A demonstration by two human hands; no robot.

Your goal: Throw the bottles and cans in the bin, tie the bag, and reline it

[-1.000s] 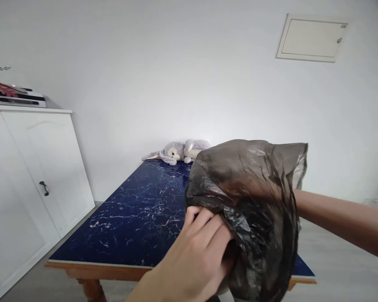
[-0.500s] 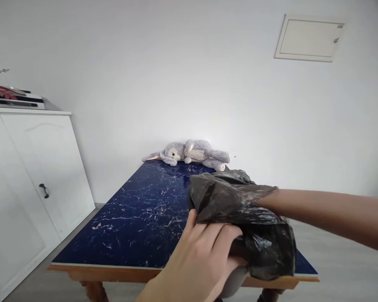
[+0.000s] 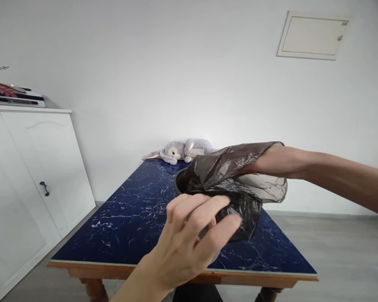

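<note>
A black plastic bag (image 3: pixel 222 165) is bunched over the mouth of a dark round bin (image 3: pixel 177 184), whose rim shows at its left side. My right hand (image 3: pixel 271 161) reaches into the bag from the right, and the thin plastic covers its fingers. Loose folds of the bag hang below and beyond that wrist. In front of the bin, my left hand (image 3: pixel 192 235) is bent around the near side, its fingertips against the bag. Most of the bin's body is hidden behind the left hand and the plastic.
The blue marble-patterned table (image 3: pixel 138 218) has a wooden edge. A grey plush rabbit (image 3: pixel 173 152) lies at its far end by the wall. White cupboards (image 3: pixel 34 167) stand on the left, with a white-and-black device (image 3: pixel 19 100) on top. A wall panel (image 3: pixel 313 35) is at upper right.
My right hand has risen, lifting part of the bag with it. The bin's rim has come into view at the left. My left hand has shifted slightly up and its fingers are more spread.
</note>
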